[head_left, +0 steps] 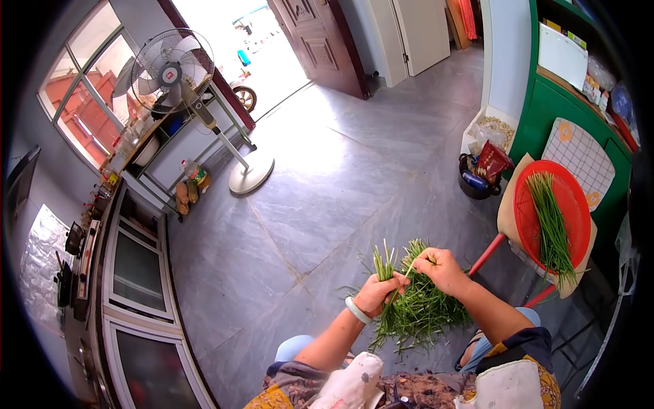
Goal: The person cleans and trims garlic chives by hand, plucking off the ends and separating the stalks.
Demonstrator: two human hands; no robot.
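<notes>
My left hand (379,294), with a pale bangle (357,311) at its wrist, is wrapped round a small bunch of green stalks (383,264); their pale ends point up. Close to its right, my right hand (441,270) pinches a thin pale stalk at the bunch. Below both hands a loose pile of green stalks (429,310) lies on the floor. To the right, a red basin (580,198) on a chair holds more green stalks (550,221) laid lengthwise.
A standing fan (251,172) is at the upper left, beside a shelf. Cabinets (139,255) line the left side. A dark pot (479,184) with packets stands near the green cupboard (528,102). The brown door (320,44) is open.
</notes>
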